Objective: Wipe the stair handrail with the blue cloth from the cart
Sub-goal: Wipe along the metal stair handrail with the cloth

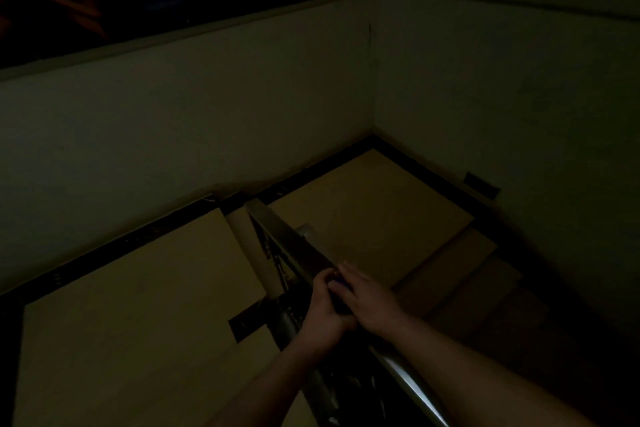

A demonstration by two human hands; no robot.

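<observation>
Tan stairs [460, 274] fall away in near darkness — a misstep looks the main risk. On the steel handrail [294, 239] the left hand [325, 312] curls round rail and blue cloth [337, 285]; the right hand [369, 302] lies straight-fingered on top — the small cloth could slip out.

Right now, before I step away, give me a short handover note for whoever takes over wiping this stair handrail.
The left grip curls round the blue cloth on the handrail.
The right grip lies flat over the cloth, fingers straight.
Done: the cloth is in hand and on the rail.
The picture is too dark to tell which stretch is already wiped.
Left: wipe along the rail.
</observation>
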